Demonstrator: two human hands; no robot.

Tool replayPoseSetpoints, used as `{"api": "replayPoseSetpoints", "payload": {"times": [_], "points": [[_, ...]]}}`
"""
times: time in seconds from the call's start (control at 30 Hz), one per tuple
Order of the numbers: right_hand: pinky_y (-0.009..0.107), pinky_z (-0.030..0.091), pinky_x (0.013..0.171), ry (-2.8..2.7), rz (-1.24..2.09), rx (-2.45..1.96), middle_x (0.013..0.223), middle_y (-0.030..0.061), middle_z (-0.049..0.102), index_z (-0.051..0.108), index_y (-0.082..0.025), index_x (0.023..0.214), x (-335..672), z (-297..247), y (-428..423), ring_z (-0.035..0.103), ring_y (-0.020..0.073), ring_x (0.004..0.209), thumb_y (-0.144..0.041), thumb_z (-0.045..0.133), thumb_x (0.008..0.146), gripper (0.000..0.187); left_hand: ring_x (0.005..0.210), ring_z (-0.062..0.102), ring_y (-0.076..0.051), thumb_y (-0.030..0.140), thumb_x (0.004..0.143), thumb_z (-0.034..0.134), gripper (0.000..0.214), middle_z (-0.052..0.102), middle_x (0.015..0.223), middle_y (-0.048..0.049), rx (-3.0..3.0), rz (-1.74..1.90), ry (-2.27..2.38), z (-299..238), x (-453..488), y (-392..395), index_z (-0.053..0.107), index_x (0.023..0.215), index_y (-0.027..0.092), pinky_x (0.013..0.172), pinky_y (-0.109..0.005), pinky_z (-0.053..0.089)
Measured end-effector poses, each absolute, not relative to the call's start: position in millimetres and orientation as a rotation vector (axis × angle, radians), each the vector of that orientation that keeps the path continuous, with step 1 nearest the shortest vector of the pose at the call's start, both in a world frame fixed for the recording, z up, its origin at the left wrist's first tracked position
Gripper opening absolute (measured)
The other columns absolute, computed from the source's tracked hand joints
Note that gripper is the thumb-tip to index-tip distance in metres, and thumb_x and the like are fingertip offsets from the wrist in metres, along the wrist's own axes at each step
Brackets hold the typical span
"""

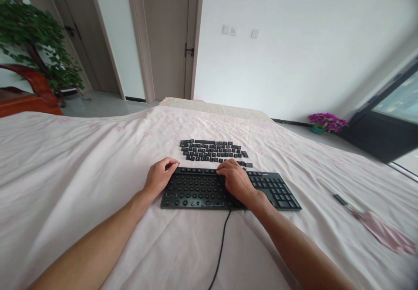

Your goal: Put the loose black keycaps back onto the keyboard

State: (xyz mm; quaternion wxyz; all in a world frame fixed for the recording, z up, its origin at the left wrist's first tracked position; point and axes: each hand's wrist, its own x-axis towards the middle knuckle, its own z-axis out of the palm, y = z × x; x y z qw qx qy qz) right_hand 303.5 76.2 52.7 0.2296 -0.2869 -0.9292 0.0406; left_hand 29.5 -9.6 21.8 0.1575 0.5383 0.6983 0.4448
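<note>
A black computer keyboard (196, 190) lies on the pink cloth, its left and middle part stripped down to bare key posts. Caps are still on its right-hand blocks and along parts of the top row. My left hand (159, 177) is closed at the upper left corner, thumb and forefinger together on the edge. Over the top row, right of the middle, rests my right hand (235, 179), its fingers bent together; what is under the fingertips is hidden. Beyond the keyboard, loose black keycaps (212, 150) are laid out in rows.
A black cable (222, 246) runs from the keyboard toward me. On the right lies a thin stick-like thing with a dark band (340, 199) and pink cloth (385, 231). The pale floral bed cover (98, 159) is wrinkled. Doors, plants and a wooden chair stand beyond.
</note>
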Motion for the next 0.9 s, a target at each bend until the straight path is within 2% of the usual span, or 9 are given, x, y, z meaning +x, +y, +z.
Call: {"api": "replayPoseSetpoints", "payload": {"times": [0.2,0.33,0.53,0.7,0.9], "points": [[0.031,0.048,0.094,-2.330,0.371,-0.897,0.101,0.0014,0.073,0.076,-0.023,0.095,327,44,96,0.063,0.0164,0.098,0.004,0.040,0.069,0.052,0.084,0.066,-0.019,0.042,0.083,0.053,0.026,0.074,0.091,0.0008,1.545,1.255,2.012,24,30,-10,0.070,0.088,0.024,0.078,-0.027,0.047],[0.032,0.045,0.095,-2.288,0.201,-1.061,0.101,0.0017,0.072,0.076,-0.024,0.098,344,54,111,0.062,0.0177,0.099,-0.003,0.046,0.077,0.042,0.085,0.066,-0.020,0.044,0.083,0.053,0.027,0.074,0.092,-0.0001,1.541,1.256,2.010,24,30,-9,0.070,0.088,0.024,0.077,-0.028,0.047],[0.031,0.040,0.088,-2.516,0.005,-1.182,0.103,0.0008,0.070,0.077,-0.030,0.093,339,72,116,0.054,0.0196,0.096,-0.017,0.057,0.084,0.026,0.085,0.066,-0.019,0.044,0.083,0.053,0.027,0.074,0.092,0.0009,1.530,1.248,2.006,24,30,-10,0.070,0.088,0.024,0.078,-0.027,0.047],[0.033,0.034,0.085,-2.645,-0.077,-1.247,0.108,0.0011,0.068,0.078,-0.033,0.089,324,76,115,0.049,0.0223,0.102,-0.022,0.057,0.086,0.024,0.086,0.067,-0.019,0.045,0.084,0.053,0.027,0.074,0.092,0.0005,1.537,1.269,1.993,23,29,-10,0.070,0.089,0.024,0.079,-0.028,0.047],[0.034,0.031,0.082,-2.726,-0.119,-1.315,0.105,0.0034,0.069,0.078,-0.029,0.082,309,86,115,0.048,0.0230,0.100,-0.020,0.053,0.087,0.027,0.086,0.067,-0.019,0.045,0.084,0.053,0.027,0.074,0.092,0.0001,1.537,1.279,1.983,20,28,-8,0.070,0.089,0.024,0.078,-0.027,0.048]]}}
